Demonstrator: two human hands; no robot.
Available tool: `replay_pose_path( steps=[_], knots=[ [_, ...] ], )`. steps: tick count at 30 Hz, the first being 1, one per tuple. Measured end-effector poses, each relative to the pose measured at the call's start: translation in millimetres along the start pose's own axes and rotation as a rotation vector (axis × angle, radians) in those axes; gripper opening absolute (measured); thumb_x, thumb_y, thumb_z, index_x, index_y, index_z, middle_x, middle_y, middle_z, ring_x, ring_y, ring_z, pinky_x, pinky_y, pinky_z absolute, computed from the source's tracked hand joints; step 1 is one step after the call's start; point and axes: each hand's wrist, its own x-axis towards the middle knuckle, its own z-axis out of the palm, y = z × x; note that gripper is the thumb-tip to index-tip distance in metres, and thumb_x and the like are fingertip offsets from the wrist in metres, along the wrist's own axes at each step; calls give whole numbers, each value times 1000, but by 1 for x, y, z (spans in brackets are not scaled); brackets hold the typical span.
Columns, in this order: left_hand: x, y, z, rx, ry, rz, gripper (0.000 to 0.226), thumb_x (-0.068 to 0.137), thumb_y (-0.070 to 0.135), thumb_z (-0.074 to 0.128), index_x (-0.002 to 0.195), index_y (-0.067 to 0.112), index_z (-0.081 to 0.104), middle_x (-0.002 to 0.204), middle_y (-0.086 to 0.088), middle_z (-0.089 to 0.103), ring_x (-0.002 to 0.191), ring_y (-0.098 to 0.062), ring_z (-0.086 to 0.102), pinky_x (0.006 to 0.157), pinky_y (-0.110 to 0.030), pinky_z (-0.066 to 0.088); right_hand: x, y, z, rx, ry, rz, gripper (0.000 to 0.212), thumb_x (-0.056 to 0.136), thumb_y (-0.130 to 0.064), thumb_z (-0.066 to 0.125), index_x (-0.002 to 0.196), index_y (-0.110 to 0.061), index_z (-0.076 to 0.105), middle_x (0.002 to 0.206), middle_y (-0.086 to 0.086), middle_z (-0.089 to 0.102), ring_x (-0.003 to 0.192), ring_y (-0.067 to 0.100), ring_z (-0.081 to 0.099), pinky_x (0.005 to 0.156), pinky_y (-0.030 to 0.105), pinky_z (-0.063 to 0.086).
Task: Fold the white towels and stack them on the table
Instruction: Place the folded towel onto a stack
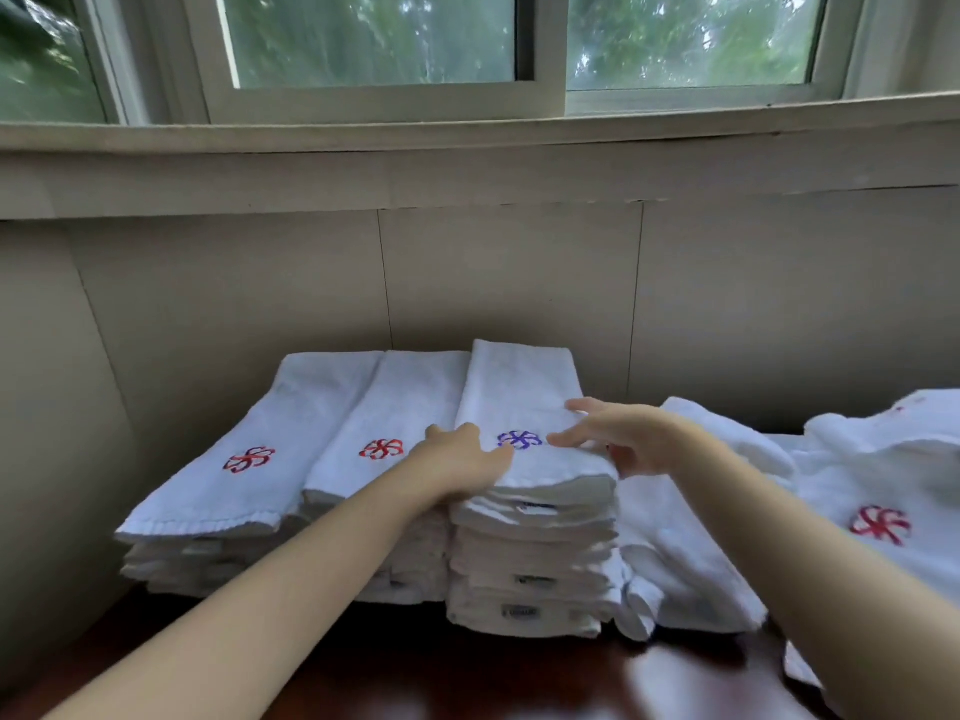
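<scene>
Fingers straight on the left hand (462, 459), spread on the right hand (623, 433), both laid on the top towel (519, 387), gripping nothing; it crowns the right-hand stack (530, 563) on the table (467, 678); soft, light, floppy, so press flat or take the folded edges; middle stack (405, 407) sits just beside on the left, unfolded towels (883, 475) heap right, wall (519, 278) close behind.

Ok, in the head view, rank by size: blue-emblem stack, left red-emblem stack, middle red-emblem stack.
Largest: blue-emblem stack, tallest.
Then left red-emblem stack and middle red-emblem stack: alike, and the left arm partly hides the middle, so unranked.
</scene>
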Motion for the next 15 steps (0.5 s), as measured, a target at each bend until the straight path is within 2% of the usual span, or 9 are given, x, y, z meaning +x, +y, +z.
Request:
replay_pose_path(
  steps=[2, 3, 5, 6, 8, 10, 12, 13, 15],
  knots=[
    [-13, 0, -1, -78, -35, 13, 59, 96, 49, 34, 147, 20, 27, 149, -15, 20, 123, -32, 45, 89, -29, 46, -10, 1, 5, -67, 95, -68, 71, 84, -20, 71, 143, -23, 33, 101, -3, 56, 90, 21, 64, 69, 30, 55],
    [-18, 0, -2, -128, -50, 15, 58, 97, 47, 35, 147, 19, 27, 147, -14, 21, 112, -30, 51, 80, -32, 55, -14, 1, 8, -110, 181, -117, 69, 84, -22, 71, 143, -19, 34, 108, -1, 56, 94, 21, 62, 72, 30, 54],
    [-26, 2, -1, -180, -72, 21, 61, 97, 45, 38, 149, 17, 23, 145, -11, 18, 84, -24, 58, 58, -27, 57, -20, 2, 14, -304, 350, -165, 63, 86, -29, 68, 140, -14, 39, 132, 10, 48, 111, 26, 54, 90, 33, 48],
    [-29, 2, 1, -152, -68, 39, 65, 96, 48, 40, 150, 17, 20, 147, -10, 14, 79, -23, 59, 60, -26, 56, -23, 4, 18, -432, 404, -160, 59, 88, -34, 64, 139, -15, 41, 138, 13, 42, 118, 29, 50, 97, 34, 44],
    [-33, 1, 6, 20, -66, 96, 78, 90, 56, 46, 151, 19, 15, 155, -8, -1, 103, -28, 60, 84, -30, 52, -30, 11, 29, -587, 456, -198, 51, 92, -40, 54, 136, -16, 46, 140, 15, 36, 119, 34, 48, 102, 35, 39],
    [-37, -4, 14, 190, -20, 174, 82, 87, 59, 50, 152, 23, 15, 158, -6, -8, 128, -31, 45, 102, -33, 40, -42, 20, 41, -608, 458, -289, 44, 93, -40, 49, 130, -17, 54, 137, 14, 40, 118, 34, 49, 100, 36, 40],
    [-43, -8, 22, 286, 89, 233, 65, 91, 51, 50, 146, 22, 30, 152, -10, 19, 127, -33, 45, 101, -39, 41, -56, 31, 51, -592, 486, -348, 38, 92, -37, 49, 123, -18, 59, 131, 11, 46, 117, 30, 49, 97, 34, 41],
    [-46, -10, 24, 309, 156, 248, 54, 92, 48, 50, 139, 22, 40, 140, -9, 35, 121, -33, 49, 97, -40, 44, -63, 35, 53, -575, 506, -378, 35, 91, -35, 51, 119, -18, 60, 126, 9, 48, 116, 27, 49, 93, 31, 41],
    [-53, -11, 26, 308, 254, 280, 44, 91, 46, 54, 126, 21, 52, 123, -4, 46, 112, -29, 53, 92, -39, 46, -74, 42, 55, -509, 505, -444, 23, 89, -27, 57, 108, -18, 64, 112, 4, 49, 107, 21, 50, 84, 25, 39]
  ],
)
